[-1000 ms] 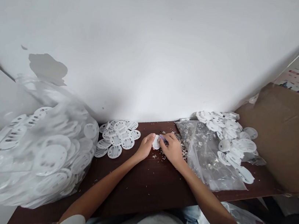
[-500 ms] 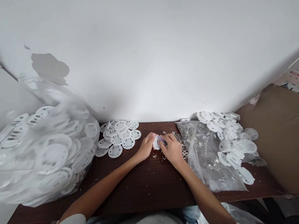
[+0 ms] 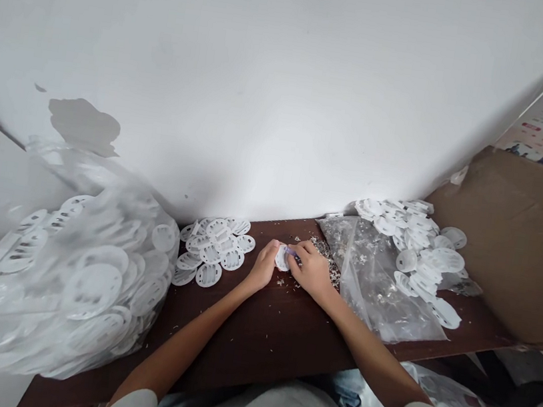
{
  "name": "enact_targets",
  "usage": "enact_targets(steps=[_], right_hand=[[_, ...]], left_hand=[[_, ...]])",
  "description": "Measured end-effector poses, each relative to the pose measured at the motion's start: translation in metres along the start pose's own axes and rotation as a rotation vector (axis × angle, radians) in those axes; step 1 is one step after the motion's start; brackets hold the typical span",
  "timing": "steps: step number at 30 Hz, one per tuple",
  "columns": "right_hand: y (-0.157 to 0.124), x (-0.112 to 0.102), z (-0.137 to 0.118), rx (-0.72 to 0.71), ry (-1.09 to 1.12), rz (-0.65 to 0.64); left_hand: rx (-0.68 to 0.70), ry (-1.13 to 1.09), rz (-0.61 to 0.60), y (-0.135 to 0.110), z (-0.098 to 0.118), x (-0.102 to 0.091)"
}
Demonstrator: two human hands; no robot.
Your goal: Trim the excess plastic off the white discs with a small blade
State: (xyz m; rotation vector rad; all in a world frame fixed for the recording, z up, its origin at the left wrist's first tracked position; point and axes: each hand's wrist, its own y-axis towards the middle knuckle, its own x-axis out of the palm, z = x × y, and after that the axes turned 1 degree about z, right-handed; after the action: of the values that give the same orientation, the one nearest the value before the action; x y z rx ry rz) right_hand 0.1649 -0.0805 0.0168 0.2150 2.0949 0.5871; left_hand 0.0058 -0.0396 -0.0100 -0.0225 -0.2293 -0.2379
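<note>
Between my hands, above the dark table (image 3: pixel 255 322), is a round white plastic disc (image 3: pixel 282 259). My left hand (image 3: pixel 264 266) grips the disc by its left edge. My right hand (image 3: pixel 311 270) is closed around a small purple tool (image 3: pixel 291 251), whose end meets the face of the disc; its exact kind is too small to make out. Beside and under my right hand lies a scatter of tiny metal pieces (image 3: pixel 335 274). A pile of white slotted discs (image 3: pixel 214 249) lies to the left of my left hand.
At the left bulges a large clear plastic bag (image 3: pixel 103 281) full of white discs. On the right lies a flat clear bag (image 3: pixel 378 306) with small metal bits, and white parts (image 3: pixel 431 253) heaped by it. A brown cardboard panel (image 3: pixel 528 246) stands at the right, a white wall (image 3: pixel 276 96) behind.
The view has shifted slightly. Both hands stay at nearly the same place, and the disc's face shows a little more between them.
</note>
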Motion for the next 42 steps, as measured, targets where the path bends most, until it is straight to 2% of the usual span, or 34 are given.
enact_targets(steps=[3,5,10,13,17,21,30,35,38,42], right_hand=[[0.001,0.000,0.000,-0.006,0.040,0.035],[0.005,-0.001,0.002,0.023,0.148,0.079],[0.017,-0.001,0.015,0.252,0.485,0.155],[0.020,0.002,0.022,0.348,0.693,0.105],[0.019,0.007,0.021,0.337,0.882,-0.015],[0.018,0.007,0.016,0.314,0.883,-0.075],[0.019,-0.001,0.008,0.329,0.859,-0.116],[0.019,0.002,0.007,0.343,0.901,-0.128],[0.018,0.004,0.008,0.470,1.020,-0.149],[0.019,-0.001,0.007,0.665,1.270,-0.291]], left_hand=[[-0.012,-0.027,0.016,0.002,-0.002,-0.001],[-0.023,-0.064,0.044,0.004,-0.002,-0.001],[-0.056,-0.149,0.054,0.007,-0.002,0.000],[-0.058,-0.153,0.058,0.007,-0.002,0.001],[-0.066,-0.149,0.037,0.007,-0.004,-0.001],[-0.062,-0.142,0.020,0.008,-0.007,-0.003],[-0.043,-0.036,-0.007,0.006,-0.006,-0.005],[-0.037,0.008,-0.004,0.006,-0.004,-0.004],[-0.052,-0.047,-0.036,0.005,0.000,-0.003],[-0.053,-0.163,-0.033,0.003,0.007,-0.001]])
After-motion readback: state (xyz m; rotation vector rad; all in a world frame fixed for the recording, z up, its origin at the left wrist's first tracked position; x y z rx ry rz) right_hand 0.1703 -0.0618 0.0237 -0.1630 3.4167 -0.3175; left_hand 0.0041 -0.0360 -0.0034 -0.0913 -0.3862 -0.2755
